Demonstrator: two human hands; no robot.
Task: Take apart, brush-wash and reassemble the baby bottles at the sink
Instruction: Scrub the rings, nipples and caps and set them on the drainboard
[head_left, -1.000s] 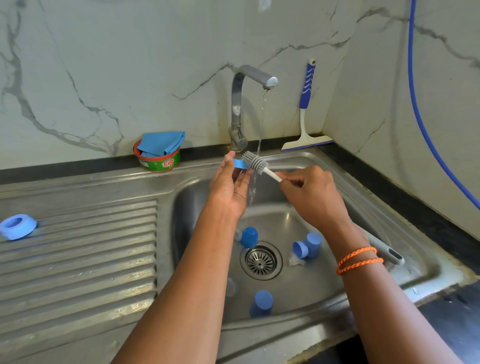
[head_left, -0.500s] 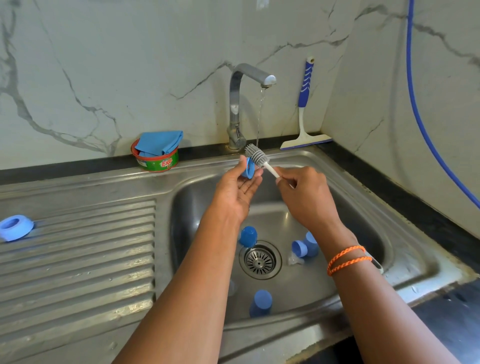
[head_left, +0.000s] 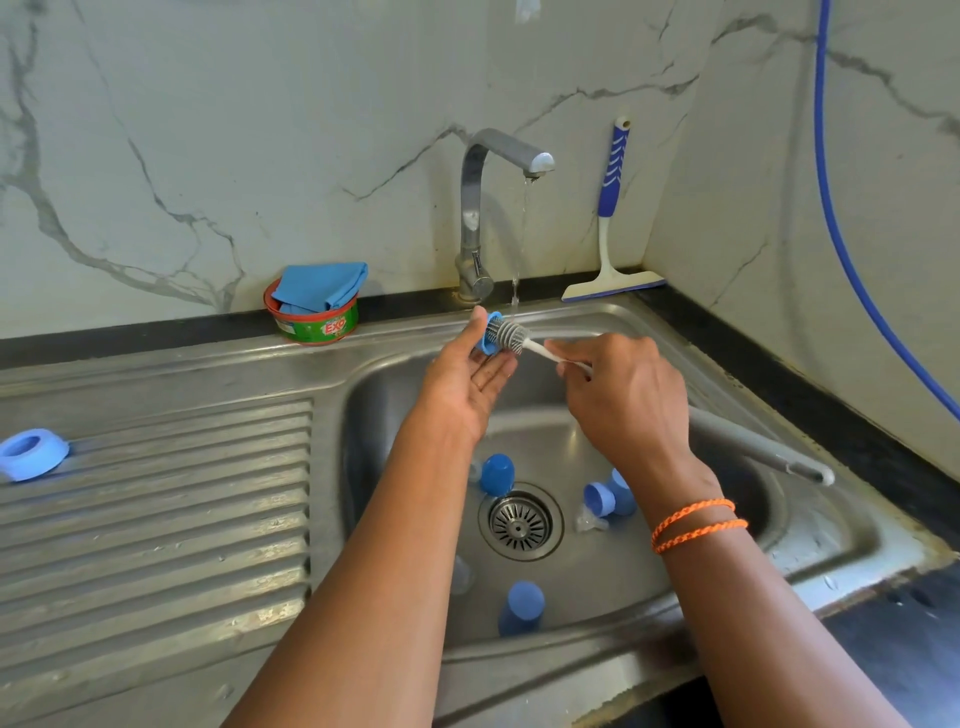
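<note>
My left hand (head_left: 462, 379) pinches a small blue bottle ring (head_left: 491, 335) between thumb and fingers, just left of the running water. My right hand (head_left: 618, 395) grips the white handle of a small grey brush (head_left: 506, 335), whose bristle head is pushed into the ring. Several blue bottle parts lie in the sink basin: a cap (head_left: 497, 474) left of the drain, two pieces (head_left: 608, 496) to its right with a clear teat (head_left: 589, 522), and a cap (head_left: 522, 605) at the front. Another blue ring (head_left: 31, 453) sits on the drainboard's far left.
The tap (head_left: 498, 156) runs a thin stream into the steel sink (head_left: 831, 540). A large grey brush handle (head_left: 763, 449) lies along the basin's right side. A green soap tub with a blue cloth (head_left: 314, 304) and a blue-handled squeegee (head_left: 610, 218) stand at the back wall.
The ring has turned on edge in my left hand and the brush head has gone into it. Both hands have shifted slightly left of the water stream.
</note>
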